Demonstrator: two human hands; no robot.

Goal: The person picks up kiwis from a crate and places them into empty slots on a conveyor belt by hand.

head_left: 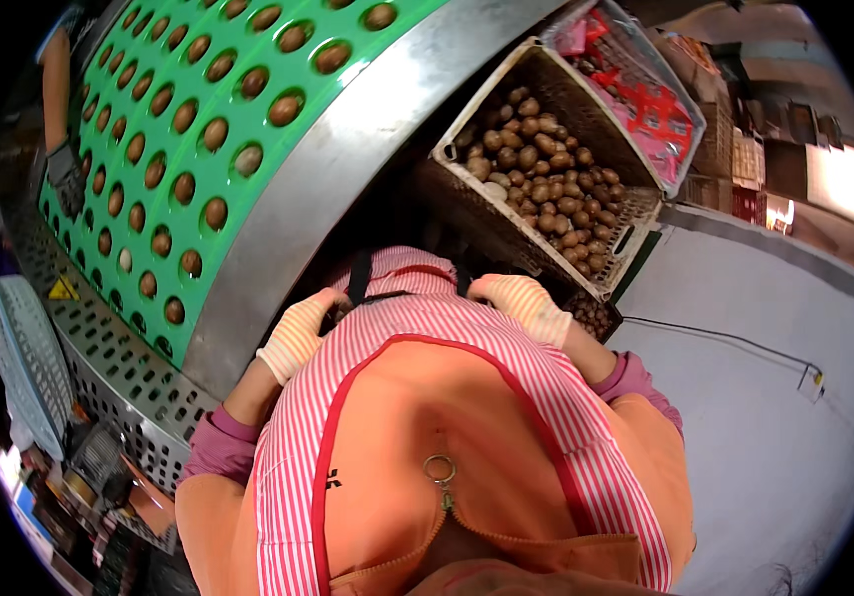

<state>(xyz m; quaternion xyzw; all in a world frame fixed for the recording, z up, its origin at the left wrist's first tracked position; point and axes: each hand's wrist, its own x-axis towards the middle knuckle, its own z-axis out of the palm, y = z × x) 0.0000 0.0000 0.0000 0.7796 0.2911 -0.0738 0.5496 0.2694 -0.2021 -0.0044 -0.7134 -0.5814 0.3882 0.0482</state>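
Observation:
My left hand (300, 330) in a striped glove is at my waist on the pink-striped apron (596, 437), beside a black strap (359, 275); its fingertips are hidden. My right hand (523, 306), in a matching glove, is at the other side of the apron near another strap, its fingers curled and partly hidden. To the left slopes a green plate (188, 174) with rows of holes holding brown round produce (285, 107), framed by a steel rim (347, 119). A weathered crate (481, 199) of similar brown produce (551, 199) stands beyond my right hand.
A co-worker's gloved hand (67, 174) reaches over the plate's far left. A crate with red-pink packaging (635, 109) sits at back right, with stacked crates behind. A blue plastic basket (24, 353) stands by the perforated steel at left. A cable (705, 333) crosses the pale surface at right.

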